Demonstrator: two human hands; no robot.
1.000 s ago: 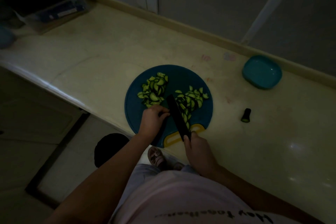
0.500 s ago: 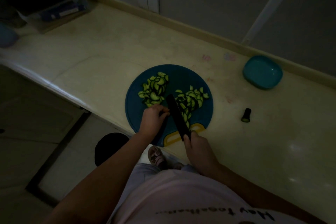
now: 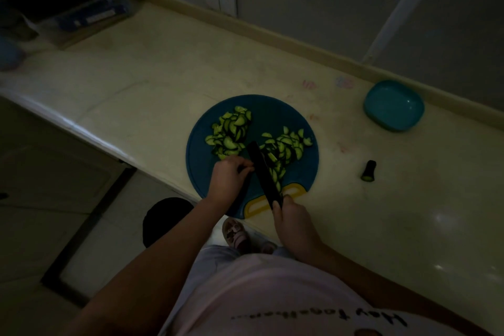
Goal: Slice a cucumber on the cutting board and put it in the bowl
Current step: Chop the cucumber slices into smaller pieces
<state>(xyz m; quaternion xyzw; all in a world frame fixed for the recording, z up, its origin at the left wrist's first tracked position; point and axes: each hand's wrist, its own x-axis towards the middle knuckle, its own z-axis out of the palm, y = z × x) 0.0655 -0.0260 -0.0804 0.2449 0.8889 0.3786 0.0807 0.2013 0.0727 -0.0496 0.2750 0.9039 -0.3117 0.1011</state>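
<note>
Cutting step. Your right hand (image 3: 293, 224) grips knife (image 3: 263, 172) on cutting board (image 3: 272, 114). Left hand (image 3: 230, 177) curled by knife, hold unclear. Next: scoop slices (image 3: 231, 129) into bowl (image 3: 392, 105) at back edge of worktop (image 3: 163, 76).

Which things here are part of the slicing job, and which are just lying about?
In the job: cutting board, cucumber slices, knife held by the right hand, left hand beside the blade, bowl.
Lying about: cucumber end on the counter, box in the far corner.

Mid-frame, the right hand (image 3: 296, 224) grips a dark knife (image 3: 263, 172) over a blue cutting board (image 3: 272, 114) of cucumber slices (image 3: 231, 131); the left hand (image 3: 229, 179) curls beside the blade.
</note>
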